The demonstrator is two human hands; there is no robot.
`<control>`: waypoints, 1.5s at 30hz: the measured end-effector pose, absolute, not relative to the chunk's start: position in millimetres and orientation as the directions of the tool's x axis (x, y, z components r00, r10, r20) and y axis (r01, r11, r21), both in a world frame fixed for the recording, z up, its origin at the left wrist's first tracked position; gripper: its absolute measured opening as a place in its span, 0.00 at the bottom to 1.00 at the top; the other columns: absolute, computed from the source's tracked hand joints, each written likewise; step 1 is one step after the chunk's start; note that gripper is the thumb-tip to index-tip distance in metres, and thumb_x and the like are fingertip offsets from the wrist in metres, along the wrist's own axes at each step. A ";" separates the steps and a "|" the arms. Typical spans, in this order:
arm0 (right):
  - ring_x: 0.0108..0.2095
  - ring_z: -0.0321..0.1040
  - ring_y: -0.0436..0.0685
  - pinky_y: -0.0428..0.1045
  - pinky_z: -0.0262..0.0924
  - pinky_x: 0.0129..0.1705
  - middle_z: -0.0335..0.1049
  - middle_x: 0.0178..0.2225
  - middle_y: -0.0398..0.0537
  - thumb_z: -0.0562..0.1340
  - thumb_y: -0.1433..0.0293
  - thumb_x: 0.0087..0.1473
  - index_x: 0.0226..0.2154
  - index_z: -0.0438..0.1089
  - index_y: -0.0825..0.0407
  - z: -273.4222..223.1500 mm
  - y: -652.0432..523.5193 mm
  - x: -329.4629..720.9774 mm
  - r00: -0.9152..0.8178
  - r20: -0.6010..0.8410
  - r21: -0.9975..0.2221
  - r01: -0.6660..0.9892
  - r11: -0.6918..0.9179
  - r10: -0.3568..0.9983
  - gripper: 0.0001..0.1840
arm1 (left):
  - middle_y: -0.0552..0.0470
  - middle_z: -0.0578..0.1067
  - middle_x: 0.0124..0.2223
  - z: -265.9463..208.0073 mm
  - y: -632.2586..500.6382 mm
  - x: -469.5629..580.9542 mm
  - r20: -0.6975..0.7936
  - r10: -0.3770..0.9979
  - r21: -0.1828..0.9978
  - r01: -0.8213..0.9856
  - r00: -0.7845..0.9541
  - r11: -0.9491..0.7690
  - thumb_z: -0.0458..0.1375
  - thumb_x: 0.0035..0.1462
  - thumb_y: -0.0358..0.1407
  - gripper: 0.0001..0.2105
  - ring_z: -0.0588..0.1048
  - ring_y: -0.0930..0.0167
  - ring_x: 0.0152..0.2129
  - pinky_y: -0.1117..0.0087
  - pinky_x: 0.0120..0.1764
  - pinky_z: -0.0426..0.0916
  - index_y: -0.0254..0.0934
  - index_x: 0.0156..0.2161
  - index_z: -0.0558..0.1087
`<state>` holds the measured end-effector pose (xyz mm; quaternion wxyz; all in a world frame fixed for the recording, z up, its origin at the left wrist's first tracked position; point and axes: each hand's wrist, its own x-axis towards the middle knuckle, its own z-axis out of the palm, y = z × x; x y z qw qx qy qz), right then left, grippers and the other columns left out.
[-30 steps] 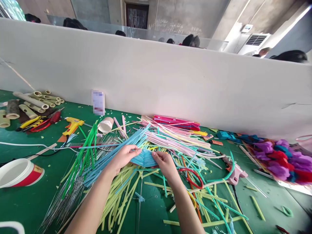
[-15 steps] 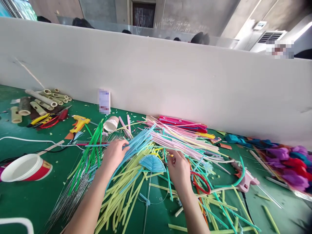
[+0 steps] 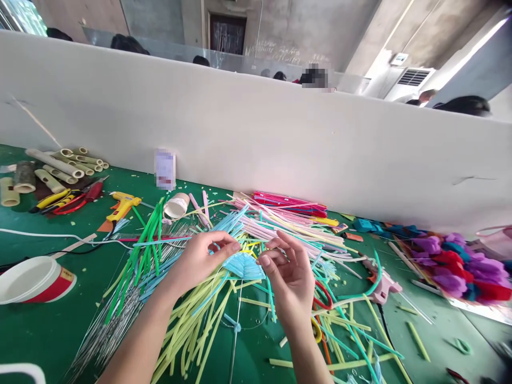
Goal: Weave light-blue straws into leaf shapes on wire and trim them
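Observation:
A light blue leaf-shaped piece (image 3: 243, 266) of pipe cleaners lies in the middle over a thin metal stem. My left hand (image 3: 208, 258) is above its left edge, thumb and index finger pinched together. On the other side, my right hand (image 3: 288, 274) has its thumb tip close to the leaf's right edge, the fingers curled in. Whatever is between the fingertips is too thin to make out. Beneath lie loose yellow-green pipe cleaners (image 3: 188, 330); blue pipe cleaners (image 3: 232, 221) lie just behind.
Green pipe cleaners (image 3: 150, 256) and metal wires (image 3: 98, 325) lie left, beside a yellow glue gun (image 3: 123, 205) and a paper cup (image 3: 38, 280). A pink glue gun (image 3: 384, 285) and purple and red flowers (image 3: 460, 264) are right. A white partition (image 3: 248, 133) stands behind.
Both hands have come closer together over the blue leaf. The left moved right and the right turned inward, fingers now beside the leaf. The view has shifted slightly right.

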<state>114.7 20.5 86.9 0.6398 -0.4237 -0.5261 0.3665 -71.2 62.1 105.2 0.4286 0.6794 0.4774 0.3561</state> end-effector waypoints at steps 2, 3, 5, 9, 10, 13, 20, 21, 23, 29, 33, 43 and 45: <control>0.32 0.71 0.50 0.50 0.73 0.37 0.65 0.40 0.46 0.64 0.69 0.58 0.55 0.61 0.43 98.2 12.4 106.4 0.193 0.424 -0.899 -0.030 0.437 0.885 0.24 | 0.51 0.80 0.35 119.6 50.9 -68.5 0.043 0.936 0.948 0.282 0.351 -0.150 0.58 0.59 0.46 0.13 0.76 0.64 0.35 0.66 0.40 0.68 0.40 0.36 0.79; 0.31 0.71 0.50 0.51 0.73 0.37 0.65 0.40 0.45 0.63 0.70 0.58 0.56 0.60 0.42 101.9 9.4 103.4 0.201 0.444 -0.888 -0.033 0.459 0.873 0.25 | 0.51 0.80 0.35 125.2 46.4 -68.2 0.036 0.928 0.954 0.263 0.370 -0.142 0.58 0.59 0.46 0.13 0.76 0.64 0.35 0.66 0.41 0.68 0.40 0.35 0.79; 0.31 0.72 0.50 0.51 0.74 0.37 0.64 0.40 0.45 0.63 0.72 0.58 0.56 0.60 0.40 105.6 5.6 99.8 0.211 0.472 -0.871 -0.041 0.490 0.856 0.26 | 0.50 0.80 0.35 133.0 40.4 -68.9 0.023 0.916 0.964 0.233 0.400 -0.126 0.58 0.58 0.47 0.14 0.76 0.63 0.36 0.65 0.41 0.68 0.40 0.35 0.80; 0.32 0.72 0.50 0.52 0.74 0.37 0.63 0.41 0.44 0.62 0.76 0.57 0.57 0.59 0.39 103.4 5.1 98.4 0.201 0.499 -0.855 -0.042 0.517 0.843 0.28 | 0.49 0.80 0.36 136.5 40.2 -70.5 0.004 0.895 0.976 0.194 0.445 -0.101 0.60 0.57 0.46 0.13 0.76 0.63 0.36 0.65 0.40 0.68 0.40 0.35 0.80; 0.32 0.72 0.51 0.52 0.74 0.37 0.63 0.41 0.44 0.62 0.76 0.57 0.57 0.59 0.39 102.0 5.7 98.5 0.198 0.510 -0.850 -0.031 0.525 0.837 0.28 | 0.49 0.80 0.35 135.7 41.5 -70.4 0.002 0.894 0.975 0.199 0.449 -0.103 0.60 0.56 0.46 0.12 0.75 0.64 0.35 0.66 0.39 0.68 0.40 0.35 0.81; 0.34 0.72 0.51 0.52 0.73 0.38 0.63 0.41 0.45 0.62 0.78 0.57 0.57 0.60 0.39 98.2 7.3 98.6 0.191 0.551 -0.829 0.014 0.559 0.812 0.29 | 0.49 0.80 0.33 132.2 45.0 -69.4 0.009 0.900 0.964 0.236 0.436 -0.124 0.61 0.55 0.45 0.12 0.74 0.66 0.31 0.67 0.36 0.68 0.39 0.34 0.81; 0.37 0.72 0.53 0.55 0.74 0.41 0.67 0.39 0.46 0.60 0.78 0.59 0.58 0.59 0.40 86.8 11.6 99.3 0.141 0.637 -0.770 0.143 0.621 0.757 0.28 | 0.51 0.79 0.35 126.0 45.7 -67.1 0.074 0.927 0.916 0.342 0.367 -0.208 0.62 0.54 0.46 0.11 0.73 0.65 0.34 0.67 0.38 0.67 0.41 0.34 0.79; 0.37 0.72 0.54 0.56 0.73 0.42 0.67 0.39 0.46 0.60 0.78 0.59 0.58 0.59 0.40 83.7 12.1 100.1 0.136 0.640 -0.767 0.165 0.620 0.756 0.28 | 0.51 0.79 0.35 125.4 46.1 -66.8 0.085 0.926 0.905 0.361 0.369 -0.227 0.62 0.55 0.47 0.11 0.74 0.65 0.34 0.67 0.39 0.67 0.41 0.34 0.79; 0.39 0.73 0.54 0.56 0.72 0.44 0.67 0.41 0.46 0.59 0.77 0.60 0.58 0.58 0.40 76.4 12.7 102.3 0.122 0.617 -0.784 0.188 0.592 0.778 0.27 | 0.52 0.78 0.35 122.2 48.0 -66.4 0.100 0.916 0.875 0.403 0.388 -0.266 0.61 0.56 0.47 0.12 0.74 0.65 0.34 0.67 0.39 0.66 0.42 0.34 0.79; 0.51 0.71 0.59 0.58 0.67 0.53 0.63 0.55 0.54 0.56 0.70 0.64 0.61 0.51 0.43 52.9 12.1 109.3 -0.046 0.332 -0.915 0.228 0.333 0.942 0.25 | 0.48 0.77 0.41 82.4 68.4 -70.8 0.112 0.933 0.668 0.669 0.342 -0.325 0.63 0.55 0.48 0.14 0.73 0.59 0.43 0.64 0.44 0.65 0.42 0.40 0.78; 0.56 0.67 0.61 0.60 0.64 0.56 0.64 0.56 0.56 0.56 0.66 0.64 0.57 0.56 0.46 41.7 16.1 114.7 -0.009 0.280 -0.872 0.417 0.258 0.960 0.20 | 0.41 0.75 0.46 47.8 87.1 -80.3 0.142 0.968 0.423 0.872 0.205 -0.246 0.55 0.63 0.43 0.16 0.71 0.57 0.47 0.61 0.48 0.64 0.37 0.51 0.73; 0.48 0.69 0.62 0.56 0.64 0.50 0.71 0.48 0.54 0.55 0.59 0.62 0.46 0.70 0.48 37.2 40.2 118.3 0.034 0.182 -0.847 0.512 0.140 0.983 0.16 | 0.45 0.75 0.37 44.8 93.6 -93.4 0.138 0.985 0.265 0.954 0.104 -0.138 0.49 0.64 0.30 0.09 0.74 0.61 0.36 0.65 0.37 0.63 0.37 0.39 0.72; 0.46 0.71 0.62 0.55 0.65 0.47 0.73 0.45 0.55 0.57 0.55 0.60 0.44 0.71 0.50 41.7 47.9 115.4 0.068 0.109 -0.918 0.391 0.074 0.992 0.19 | 0.47 0.77 0.38 55.9 90.9 -93.0 0.172 0.982 0.394 0.908 0.082 -0.145 0.49 0.65 0.31 0.09 0.75 0.63 0.35 0.66 0.36 0.63 0.39 0.40 0.72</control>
